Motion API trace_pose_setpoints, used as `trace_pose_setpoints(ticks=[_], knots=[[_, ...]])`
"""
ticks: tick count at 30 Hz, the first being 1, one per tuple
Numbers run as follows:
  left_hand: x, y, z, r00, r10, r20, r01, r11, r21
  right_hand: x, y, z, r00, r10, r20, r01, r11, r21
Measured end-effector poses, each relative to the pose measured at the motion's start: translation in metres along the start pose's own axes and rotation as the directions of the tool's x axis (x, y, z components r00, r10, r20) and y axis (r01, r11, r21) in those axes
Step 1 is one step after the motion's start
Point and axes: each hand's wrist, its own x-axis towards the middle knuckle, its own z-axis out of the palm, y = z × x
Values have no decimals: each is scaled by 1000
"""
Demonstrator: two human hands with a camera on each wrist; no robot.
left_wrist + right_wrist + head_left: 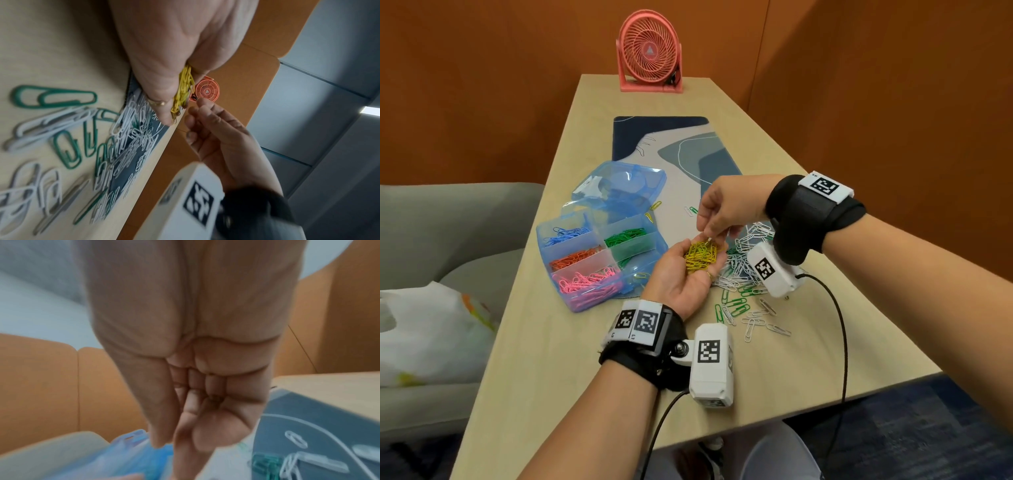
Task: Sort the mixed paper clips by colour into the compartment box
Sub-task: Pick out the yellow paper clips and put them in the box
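Head view. Your left hand point(685, 274) lies palm up, fingers relaxed, cradling a heap of yellow paper clips point(701, 256) just right of the compartment box point(599, 260). Your right hand point(726, 209) hovers over the heap with fingertips drawn together at its far edge; whether a clip is pinched there cannot be told. The box, lid point(619, 186) thrown open on the far side, holds blue clips point(566, 233), green clips point(625, 236), orange clips point(575, 257) and pink clips point(587, 279), each in its own cell. The unsorted pile of white and green clips point(743, 274) lies on the desk mat point(674, 147) and table point(534, 342), right of and below your left hand. Stray yellow clips point(652, 210) sit near the box's far right corner. A pink fan point(649, 51) stands at the far end.

Left wrist view. The yellow heap sits between palm and curled-up fingers point(160, 91); your right hand's fingertips point(197, 112) close in just beside it. White and green clips are blurred on the table below.

Right wrist view. Thumb and fingers meet, pointing down; nothing held is visible. Blue box plastic point(131, 456) shows beneath.

Risks, as judged. The heap is loose and piled high: tilt the palm on the way to the box and clips could spill into the pink or green cells. Interlocked clips may drag out neighbours when you lift one.
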Motion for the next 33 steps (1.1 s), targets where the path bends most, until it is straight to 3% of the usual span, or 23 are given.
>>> trace_pose_setpoints(ticks=[6, 9, 16, 21, 25, 33], knots=[[-2, 1, 1, 999, -3, -35, 4, 1000, 31, 54, -10, -6, 991, -13, -133, -20, 970, -243], [-1, 1, -3, 999, -8, -36, 8, 1000, 5, 77, -15, -1, 994, -63, -92, 17, 902, -431], [4, 0, -4, 998, 13, -66, -15, 999, -30, 110, -16, 14, 996, -84, 40, 90, 771, -630], [1, 2, -4, 997, 30, -65, -35, 997, -75, 113, -23, 15, 980, -199, -1, 153, 757, -635], [1, 4, -6, 996, 55, -73, -64, 988, -140, 120, -31, 19, 978, -207, -34, 141, 767, -626], [2, 4, -8, 996, 46, -82, -56, 990, -129, 126, -35, 18, 999, 13, -39, -35, 767, -641]])
